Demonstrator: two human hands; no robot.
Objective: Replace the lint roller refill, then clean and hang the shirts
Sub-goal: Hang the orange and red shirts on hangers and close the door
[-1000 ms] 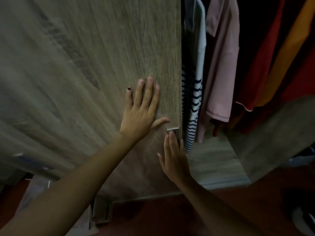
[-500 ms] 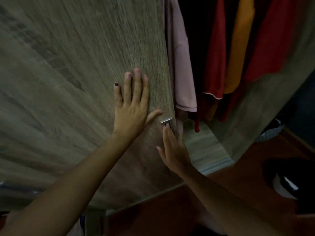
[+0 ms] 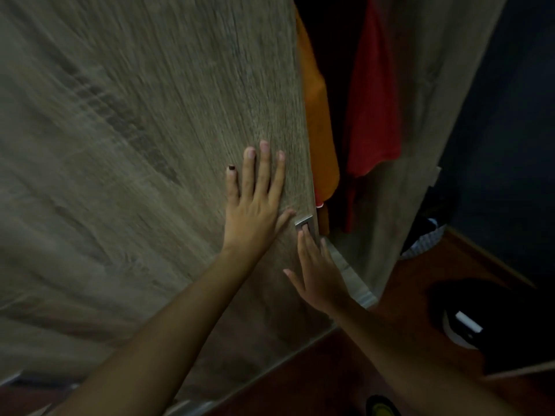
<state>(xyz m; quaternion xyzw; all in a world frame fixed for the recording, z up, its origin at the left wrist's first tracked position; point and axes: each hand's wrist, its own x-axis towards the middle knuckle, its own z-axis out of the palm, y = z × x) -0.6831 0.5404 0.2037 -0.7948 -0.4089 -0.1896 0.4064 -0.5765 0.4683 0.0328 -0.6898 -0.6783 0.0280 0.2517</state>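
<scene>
A wood-grain sliding wardrobe door [image 3: 150, 145] fills the left and middle of the view. My left hand [image 3: 255, 211] presses flat on it with straight, spread fingers. Just below and to the right, my right hand [image 3: 318, 271] has straight fingers whose tips rest in the door's recessed metal handle [image 3: 306, 225] near its right edge. In the narrow gap beside the door hang an orange shirt [image 3: 318, 130] and a red shirt [image 3: 375, 109]. No lint roller is in view.
The wardrobe's right side panel [image 3: 435, 85] stands beyond the shirts. Its base ledge [image 3: 357, 283] meets a reddish-brown floor [image 3: 420, 295]. A dark object with a white part [image 3: 468, 322] lies at the lower right, and a white patterned item [image 3: 426, 241] lies beside the wardrobe.
The door has slid right under both hands. The striped and pink shirts are now covered, and only the orange and red ones show in a narrower gap.
</scene>
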